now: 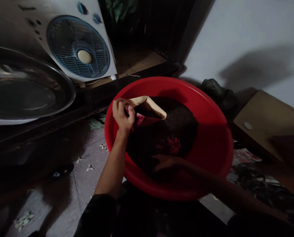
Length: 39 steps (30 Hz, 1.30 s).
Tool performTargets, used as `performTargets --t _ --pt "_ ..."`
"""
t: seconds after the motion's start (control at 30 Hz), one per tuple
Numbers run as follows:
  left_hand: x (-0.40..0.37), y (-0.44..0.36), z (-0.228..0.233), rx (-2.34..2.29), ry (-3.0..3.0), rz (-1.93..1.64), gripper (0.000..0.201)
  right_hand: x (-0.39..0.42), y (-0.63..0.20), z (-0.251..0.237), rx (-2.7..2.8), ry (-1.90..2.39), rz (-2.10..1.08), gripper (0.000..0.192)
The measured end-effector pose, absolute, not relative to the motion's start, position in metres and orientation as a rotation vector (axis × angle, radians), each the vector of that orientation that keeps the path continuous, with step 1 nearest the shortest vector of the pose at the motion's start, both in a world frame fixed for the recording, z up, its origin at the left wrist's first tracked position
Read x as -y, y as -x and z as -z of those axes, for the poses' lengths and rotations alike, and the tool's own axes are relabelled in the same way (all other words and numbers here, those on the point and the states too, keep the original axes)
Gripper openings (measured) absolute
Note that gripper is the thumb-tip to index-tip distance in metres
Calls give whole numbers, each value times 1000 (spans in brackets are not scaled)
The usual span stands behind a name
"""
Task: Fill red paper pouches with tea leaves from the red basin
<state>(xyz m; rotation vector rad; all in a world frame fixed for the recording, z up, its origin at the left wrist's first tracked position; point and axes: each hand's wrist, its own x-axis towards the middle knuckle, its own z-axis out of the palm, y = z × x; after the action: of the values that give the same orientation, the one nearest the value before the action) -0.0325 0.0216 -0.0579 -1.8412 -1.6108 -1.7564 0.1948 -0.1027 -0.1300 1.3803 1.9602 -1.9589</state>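
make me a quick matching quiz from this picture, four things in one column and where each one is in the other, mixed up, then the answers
Things:
1. left hand
2. right hand
3. box fan
4. metal basin

Places:
a. leaning at the far left, beside the fan
b. pinching the top edge of the tan bag
c. standing behind the red basin, top left of the view
d. low in the red basin, on the dark grainy stuff

Pairs: 1-b, 2-d, 3-c, 4-a
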Motion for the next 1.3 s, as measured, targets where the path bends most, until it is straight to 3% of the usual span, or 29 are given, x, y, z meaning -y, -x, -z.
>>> performTargets --t 0.17,0.3,0.37,0.47,0.77,0.93,1.0,1.17,1.3 --pt "-19 32 57 1601 1846 1736 33 91 -173 114 -1950 -2017 2660 43" --pt "-18 31 58 1504 1882 1790 27 67 -159 66 -2199 -2285 3079 35" --pt "-18 30 58 1489 1926 1791 26 49 -154 39 -2438 -2542 2918 31" --pt "-18 28 61 1519 2003 1711 29 17 -146 10 -2798 -2900 2418 33" --pt "-19 30 62 1490 1923 1689 23 -21 -136 1 -3640 -2063 1409 51" --pt "-19 31 58 1490 1835 1677 20 -11 -171 6 -3356 -2400 813 38" --pt "-19 31 57 1523 1811 1700 20 -6 -187 15 -2987 -2449 982 33" --pt "-17 26 55 1390 1941 1797 19 7 -191 36 -2282 -2322 1870 31" --pt "-13 26 53 1250 2080 2041 39 29 -166 26 -2069 -2429 2437 31"
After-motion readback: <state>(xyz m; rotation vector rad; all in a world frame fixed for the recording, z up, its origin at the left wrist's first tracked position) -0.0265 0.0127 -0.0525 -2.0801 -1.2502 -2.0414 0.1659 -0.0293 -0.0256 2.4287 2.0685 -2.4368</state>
